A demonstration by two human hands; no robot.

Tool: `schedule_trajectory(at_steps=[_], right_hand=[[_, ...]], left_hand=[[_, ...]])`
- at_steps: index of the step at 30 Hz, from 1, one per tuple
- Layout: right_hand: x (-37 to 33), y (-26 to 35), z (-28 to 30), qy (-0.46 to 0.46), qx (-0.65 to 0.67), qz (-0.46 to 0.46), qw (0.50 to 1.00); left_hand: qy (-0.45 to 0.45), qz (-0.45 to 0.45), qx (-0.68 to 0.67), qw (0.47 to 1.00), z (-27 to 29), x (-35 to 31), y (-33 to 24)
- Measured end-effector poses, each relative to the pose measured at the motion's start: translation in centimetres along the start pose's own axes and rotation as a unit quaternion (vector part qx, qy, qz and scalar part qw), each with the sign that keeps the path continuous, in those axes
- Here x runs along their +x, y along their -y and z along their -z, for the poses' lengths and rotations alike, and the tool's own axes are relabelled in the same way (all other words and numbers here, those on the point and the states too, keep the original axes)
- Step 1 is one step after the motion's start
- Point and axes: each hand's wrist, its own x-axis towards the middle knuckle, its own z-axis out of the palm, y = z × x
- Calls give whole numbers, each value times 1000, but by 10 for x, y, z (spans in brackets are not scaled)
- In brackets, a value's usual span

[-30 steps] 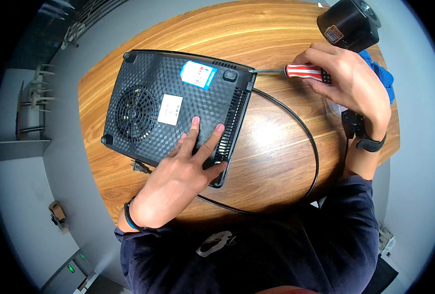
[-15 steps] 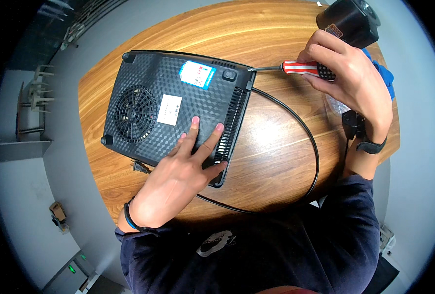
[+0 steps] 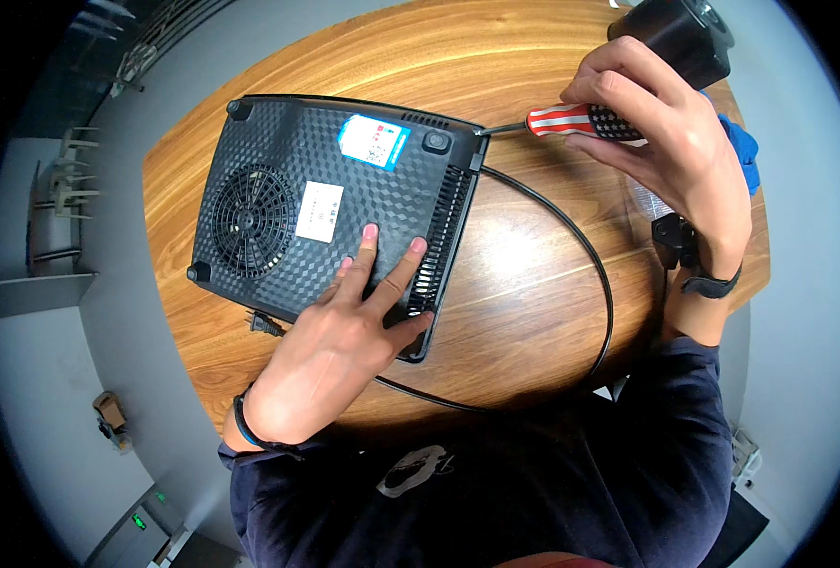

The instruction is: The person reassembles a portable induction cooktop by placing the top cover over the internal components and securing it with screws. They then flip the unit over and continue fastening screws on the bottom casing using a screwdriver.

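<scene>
One black appliance point(image 3: 335, 213), flipped underside up near the middle of the round wooden table point(image 3: 524, 312), likely so the base screws face upward. Pressed flat on its near right corner: left hand point(image 3: 339, 346), fingers spread open, apparently to keep it from sliding. At its far right corner: tip of one screwdriver point(image 3: 571, 121), striped red-and-white handle gripped in the closed right hand point(image 3: 671, 142). On the underside: one round fan grille, two labels, one blue, one white. Looping right of the appliance: one black power cord point(image 3: 586, 256); plug just off its near left edge. Beyond its far right corner: one black cylindrical object point(image 3: 676, 33), one blue cloth point(image 3: 740, 151).

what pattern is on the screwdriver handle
Red and white stripes with a dark starred section on the screwdriver handle, head view.
</scene>
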Motion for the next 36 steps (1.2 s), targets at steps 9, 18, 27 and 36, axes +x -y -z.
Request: schedule_trajectory(at_steps=[9, 18, 27, 36], right_hand=[[14, 8, -24, -61, 1, 10, 998], [51, 31, 13, 108, -91, -16, 990], [60, 4, 8, 123, -17, 93, 988], [69, -2, 17, 130, 1, 76, 989]], left_hand=[[-5, -2, 6, 1000, -1, -2, 1], [-33, 10, 1, 999, -4, -6, -2], [19, -3, -87, 996, 30, 2, 28], [-144, -43, 17, 988, -4, 98, 74]])
